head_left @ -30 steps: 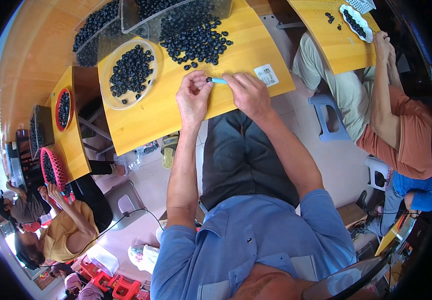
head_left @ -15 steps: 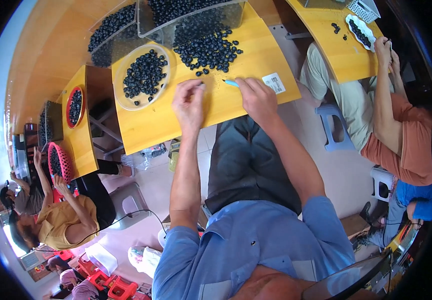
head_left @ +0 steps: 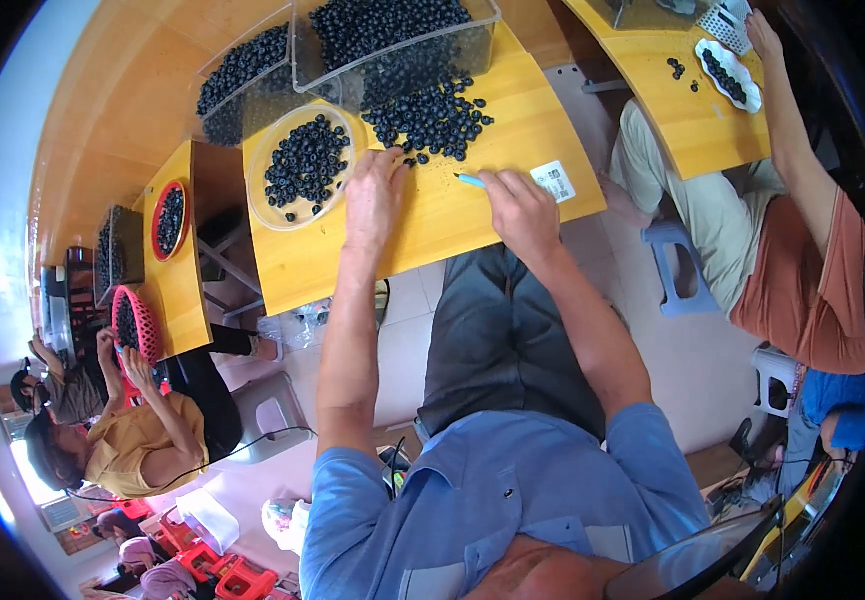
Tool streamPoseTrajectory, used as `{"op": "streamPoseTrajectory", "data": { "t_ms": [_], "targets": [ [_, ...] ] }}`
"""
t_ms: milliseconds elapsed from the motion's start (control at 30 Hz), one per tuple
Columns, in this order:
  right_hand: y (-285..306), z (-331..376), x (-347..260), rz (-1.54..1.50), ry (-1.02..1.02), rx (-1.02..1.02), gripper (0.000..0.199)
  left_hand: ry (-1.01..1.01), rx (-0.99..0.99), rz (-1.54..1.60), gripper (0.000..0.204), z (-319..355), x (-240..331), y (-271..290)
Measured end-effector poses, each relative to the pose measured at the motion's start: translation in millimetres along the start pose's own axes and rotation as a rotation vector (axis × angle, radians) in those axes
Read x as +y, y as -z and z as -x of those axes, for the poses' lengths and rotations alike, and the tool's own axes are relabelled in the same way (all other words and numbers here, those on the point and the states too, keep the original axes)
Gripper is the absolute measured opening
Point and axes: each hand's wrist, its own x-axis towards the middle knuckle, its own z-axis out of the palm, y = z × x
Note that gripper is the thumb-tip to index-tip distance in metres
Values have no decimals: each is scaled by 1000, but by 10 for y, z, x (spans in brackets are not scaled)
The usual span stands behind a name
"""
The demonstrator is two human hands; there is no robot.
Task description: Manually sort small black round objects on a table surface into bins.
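My left hand (head_left: pixel 374 200) reaches to the near edge of a loose pile of black round beads (head_left: pixel 430 122). Its fingers are bent and pressed together, with a bead (head_left: pixel 409 162) right at their tips; whether they grip one is hard to make out. My right hand (head_left: pixel 522 212) is closed around a slim tool (head_left: pixel 471 180) with a light blue handle and a short dark tip pointing left toward the beads. Beside my left hand stands a round clear tub (head_left: pixel 264 212), partly filled with similar black beads.
Two clear bins, one large (head_left: pixel 397 72) and one smaller (head_left: pixel 242 95), hold many more beads along the yellow table's (head_left: pixel 302 268) far side. A white label (head_left: pixel 553 182) lies near my right hand. Co-workers sit at tables (head_left: pixel 742 150) on both sides, with a blue stool (head_left: pixel 680 270) at right.
My left hand has moved forward from the bare tabletop to the edge of the bead pile. The right hand stays nearly still with the tool. The co-worker at right has raised an arm.
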Motion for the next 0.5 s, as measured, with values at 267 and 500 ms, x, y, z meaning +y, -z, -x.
{"op": "streamPoseTrajectory", "data": {
  "t_ms": [267, 500],
  "targets": [
    [6, 19, 4, 4, 11, 3, 30, 204, 19, 6, 24, 56, 58, -180],
    [30, 12, 12, 4, 3, -19, 31, 557, 70, 704, 22, 212, 230, -227]
  ]
}}
